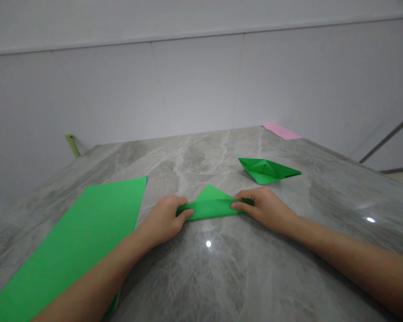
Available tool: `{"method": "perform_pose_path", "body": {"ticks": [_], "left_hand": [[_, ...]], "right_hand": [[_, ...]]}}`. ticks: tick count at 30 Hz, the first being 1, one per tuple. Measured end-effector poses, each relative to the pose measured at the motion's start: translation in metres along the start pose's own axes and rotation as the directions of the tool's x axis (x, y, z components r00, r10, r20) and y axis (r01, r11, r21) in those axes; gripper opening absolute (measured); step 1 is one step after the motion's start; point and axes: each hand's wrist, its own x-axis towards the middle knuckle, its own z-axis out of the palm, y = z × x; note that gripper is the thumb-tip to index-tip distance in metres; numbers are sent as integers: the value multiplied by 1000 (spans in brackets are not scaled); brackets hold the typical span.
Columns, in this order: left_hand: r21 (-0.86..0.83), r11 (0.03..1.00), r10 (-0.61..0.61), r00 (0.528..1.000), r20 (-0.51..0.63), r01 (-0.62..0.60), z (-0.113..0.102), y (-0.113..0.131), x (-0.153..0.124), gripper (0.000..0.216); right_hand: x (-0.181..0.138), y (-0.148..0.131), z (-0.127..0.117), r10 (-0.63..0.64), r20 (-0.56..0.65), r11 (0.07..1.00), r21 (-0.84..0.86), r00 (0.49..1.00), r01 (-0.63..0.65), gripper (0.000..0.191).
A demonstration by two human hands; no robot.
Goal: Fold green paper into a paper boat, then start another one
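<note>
A partly folded sheet of green paper (212,207) lies in front of me, with a pointed peak at the back and a straight band along the near side. My left hand (168,218) pinches its left end between thumb and fingers. At the opposite end, my right hand (260,205) grips the paper the same way, thumb in front. Both ends of the band stand slightly open, showing dark gaps. Just behind my right hand sits a folded green paper boat (267,171), apart from the hand.
A stack of green paper sheets (87,228) lies at the left, partly under my left forearm. Pink paper (282,131) rests at the far right edge of the grey marbled table (201,277). A white wall (195,85) stands behind. A yellow-green object (72,145) shows beyond the left edge.
</note>
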Motion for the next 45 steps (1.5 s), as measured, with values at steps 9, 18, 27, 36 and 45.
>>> {"method": "perform_pose_path", "body": {"ticks": [9,18,27,36,45], "left_hand": [[-14,995,-93,989,117,95,-4,-1,2,21],[38,993,-116,972,203,111,-12,-8,5,33],[41,986,-164,962,219,159,-14,-12,8,37],[79,987,-155,966,209,141,-14,-14,7,39],[78,988,-146,964,223,132,-14,-16,8,37]], "right_hand": [[2,2,2,63,32,998,-19,998,-63,18],[2,3,2,91,43,995,-37,995,-90,20],[6,4,4,83,29,994,-78,996,-80,17],[7,5,5,81,33,989,-124,996,-76,18],[9,4,4,95,50,988,-131,994,-87,19]]}}
